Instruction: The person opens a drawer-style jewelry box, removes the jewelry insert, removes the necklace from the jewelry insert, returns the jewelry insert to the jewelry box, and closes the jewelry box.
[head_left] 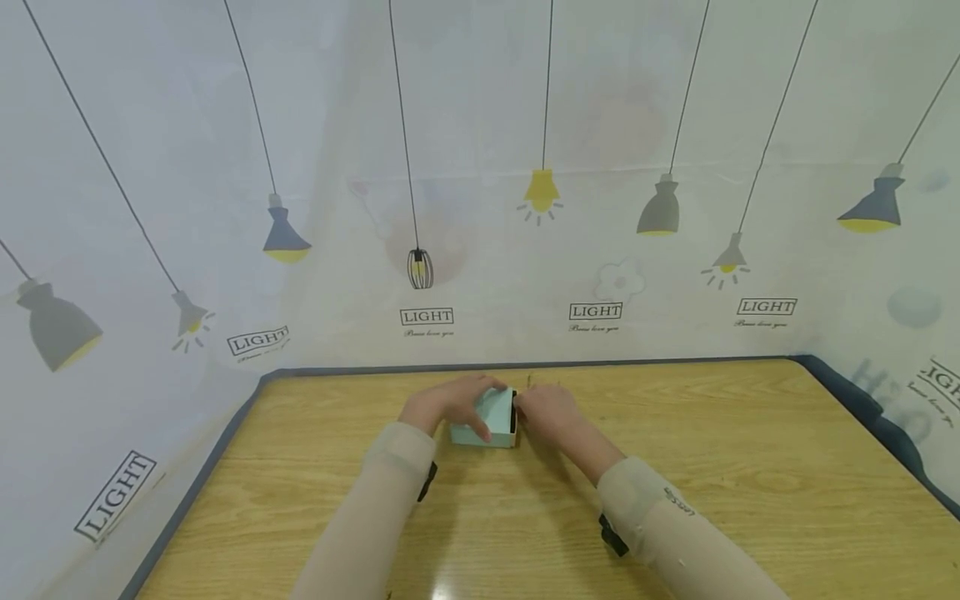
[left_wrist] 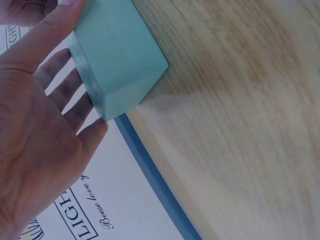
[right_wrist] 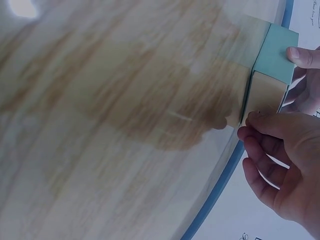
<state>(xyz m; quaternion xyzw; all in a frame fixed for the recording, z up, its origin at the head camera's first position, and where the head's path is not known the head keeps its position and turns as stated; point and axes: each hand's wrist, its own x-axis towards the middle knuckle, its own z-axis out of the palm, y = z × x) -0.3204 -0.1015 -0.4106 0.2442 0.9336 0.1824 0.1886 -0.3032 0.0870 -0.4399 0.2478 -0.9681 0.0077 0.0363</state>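
A small pale teal box (head_left: 493, 410) lies on the wooden table near its far edge. Its right end shows a tan panel (right_wrist: 267, 92) with dark edges. My left hand (head_left: 457, 402) grips the teal body from the left, thumb on the near side and fingers along the far side, as the left wrist view (left_wrist: 47, 112) also shows of this hand. At the tan end, my right hand (head_left: 551, 410) pinches the box's far corner between thumb and index finger. The other fingers of the right hand (right_wrist: 287, 160) curl loosely. Whatever lies inside the box is hidden.
The wooden table (head_left: 712, 467) stretches out on both sides and toward me. A dark blue border (head_left: 420, 367) runs along its edge. Behind and beside it hangs a pale cloth (head_left: 480, 208) printed with lamps. Dark straps (head_left: 613, 535) show at both wrists.
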